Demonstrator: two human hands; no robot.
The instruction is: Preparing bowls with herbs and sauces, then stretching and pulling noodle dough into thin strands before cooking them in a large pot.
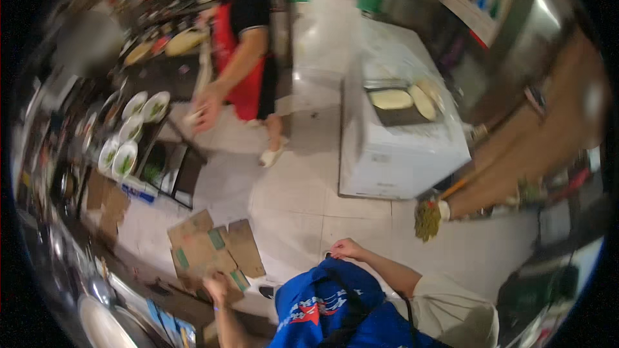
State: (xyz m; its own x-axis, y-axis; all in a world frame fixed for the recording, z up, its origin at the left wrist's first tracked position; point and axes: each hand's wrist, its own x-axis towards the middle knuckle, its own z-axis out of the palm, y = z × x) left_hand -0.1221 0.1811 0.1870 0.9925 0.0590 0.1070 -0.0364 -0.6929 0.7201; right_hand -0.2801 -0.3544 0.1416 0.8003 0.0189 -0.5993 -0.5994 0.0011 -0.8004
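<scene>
Low on the left, my left hand (217, 286) hangs above flattened cardboard (196, 244) on the floor. The hand is blurred, and I cannot make out anything in its fingers. My right hand (347, 250) is in front of my blue apron (333, 299), its fingers loosely curled; whether they pinch something is unclear. The apron bears writing and a red patch. Ahead to the left, a co-worker in a red apron (237, 84) holds a long, pale strip, apparently dough (205, 67), stretched between two hands.
Several white bowls with greens (126, 157) stand on a rack at left. A white chest freezer (404, 171) at right carries a dark tray (399, 117) with flat dough pieces (391, 99). A mop head (428, 222) lies beside it. A large pan (104, 324) sits lower left.
</scene>
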